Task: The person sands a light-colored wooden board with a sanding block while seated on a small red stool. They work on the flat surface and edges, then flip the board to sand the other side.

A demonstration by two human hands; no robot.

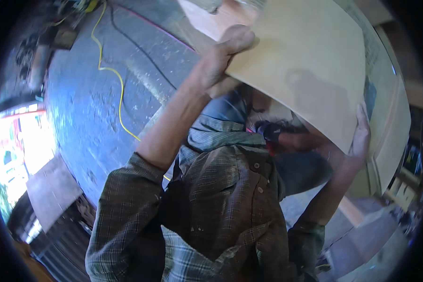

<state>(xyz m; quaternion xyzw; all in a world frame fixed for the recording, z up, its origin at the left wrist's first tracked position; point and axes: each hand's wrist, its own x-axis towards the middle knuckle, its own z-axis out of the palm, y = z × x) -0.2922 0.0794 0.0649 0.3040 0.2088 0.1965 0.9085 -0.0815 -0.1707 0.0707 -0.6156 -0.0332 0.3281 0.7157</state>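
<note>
A pale, flat wooden panel [310, 56] is tilted up in front of me, held between both hands. At its left corner my left hand [225, 54] is closed on the edge, some of its fingers hidden from view. My right hand [361, 134] grips the near right corner, fingers reaching up along the right edge and the palm below it. A shadow falls across the panel's face. Behind its far left side lies another light board [207, 21], partly covered.
A yellow cord [122, 96] snakes over the worn blue-grey floor [80, 127], with a dark cable [141, 51] nearby. More large boards [390, 127] stand at the right. A loose sheet [54, 190] leans at the lower left beside a bright opening [19, 150].
</note>
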